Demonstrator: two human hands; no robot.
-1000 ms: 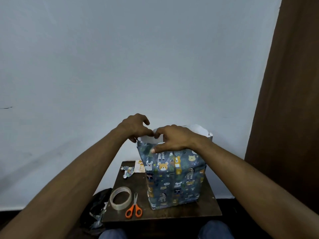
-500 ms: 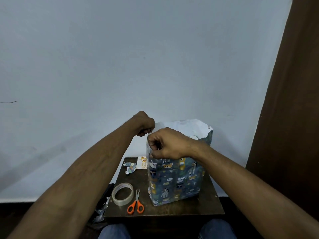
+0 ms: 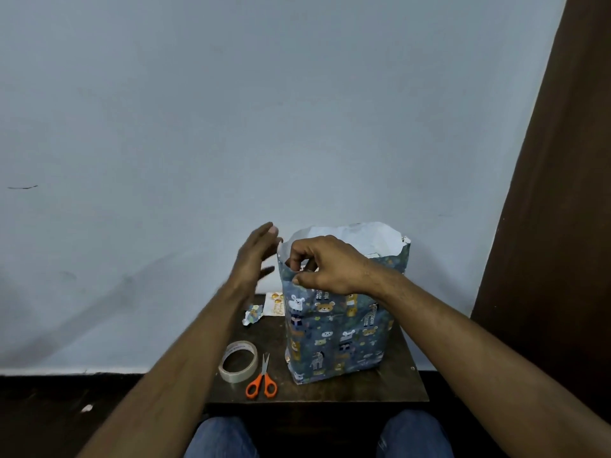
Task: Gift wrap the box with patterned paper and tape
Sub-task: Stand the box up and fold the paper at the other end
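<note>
Head view is showing the left hand (image 3: pixel 256 256) now opening flat beside the paper (image 3: pixel 337 328), no longer fisted. The right hand (image 3: pixel 325 264) is still pinching the paper's near top edge, and the wrapped box is standing upright on the counter (image 3: pixel 363 390).

Upright box (image 3: pixel 337 328) sleeved in blue animal-print paper (image 3: pixel 334 338), open white-lined top, clear tape roll (image 3: pixel 238 360) flat just left

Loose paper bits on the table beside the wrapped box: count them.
2. A crumpled patterned scrap lies at the table's far left; a white printed card lies just right of it, touching the box. Others may be hidden behind.
</note>
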